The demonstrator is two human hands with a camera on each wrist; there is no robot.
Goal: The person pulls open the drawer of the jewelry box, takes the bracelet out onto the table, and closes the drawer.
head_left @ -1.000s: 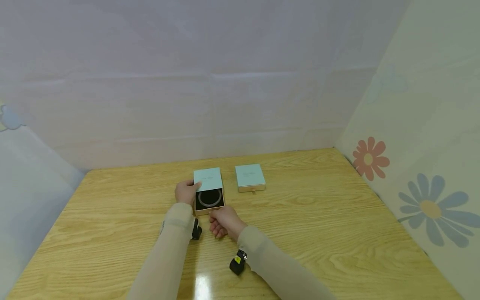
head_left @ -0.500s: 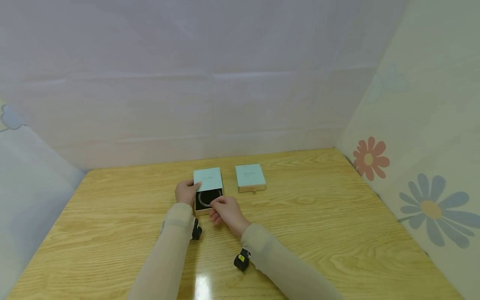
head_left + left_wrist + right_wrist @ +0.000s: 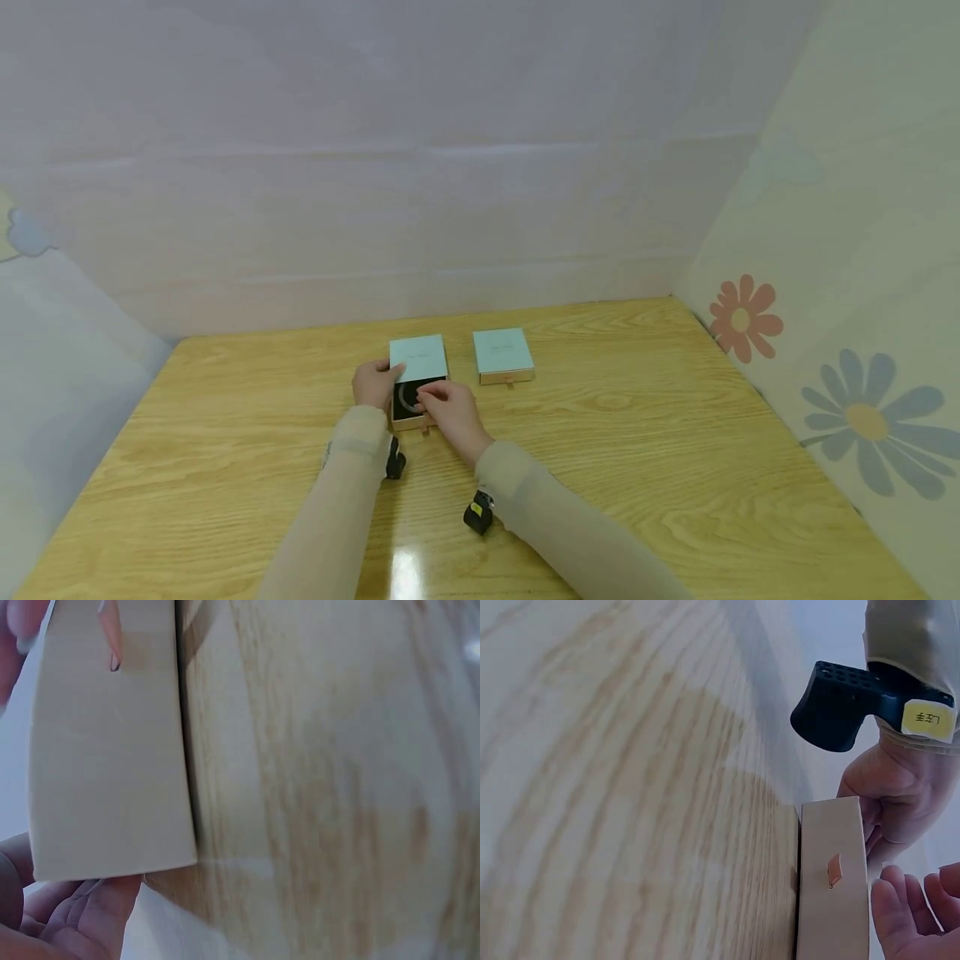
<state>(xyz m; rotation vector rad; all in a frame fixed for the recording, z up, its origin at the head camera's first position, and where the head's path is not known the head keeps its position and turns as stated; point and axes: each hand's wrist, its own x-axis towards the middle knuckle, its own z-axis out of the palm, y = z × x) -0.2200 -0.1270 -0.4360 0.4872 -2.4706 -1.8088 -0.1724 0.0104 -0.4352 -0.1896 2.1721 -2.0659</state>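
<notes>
A light-blue jewellery box (image 3: 417, 358) lies on the table with its drawer (image 3: 408, 423) slid partway out towards me. Inside, against a black lining, is a ring-shaped bangle (image 3: 405, 397); only its left arc shows. My left hand (image 3: 372, 385) grips the box at its left side, thumb on top of the blue sleeve. Over the right part of the drawer, my right hand (image 3: 459, 417) has its thumb and finger close together by the bangle. The right wrist view shows these fingers (image 3: 896, 919) bent at the drawer's rim; whether they pinch the bangle is hidden.
To the right stands a second light-blue box (image 3: 502, 352), closed, with a small pull tab at its front. Both rest on the wood-grain table (image 3: 637, 467). A pale sheet (image 3: 420, 208) hangs behind, and a flower-printed one (image 3: 862, 250) at the right.
My right hand has moved from the drawer's front edge up and over the drawer, uncovering the front pull tab and covering the bangle's right side. My left hand stays on the box.
</notes>
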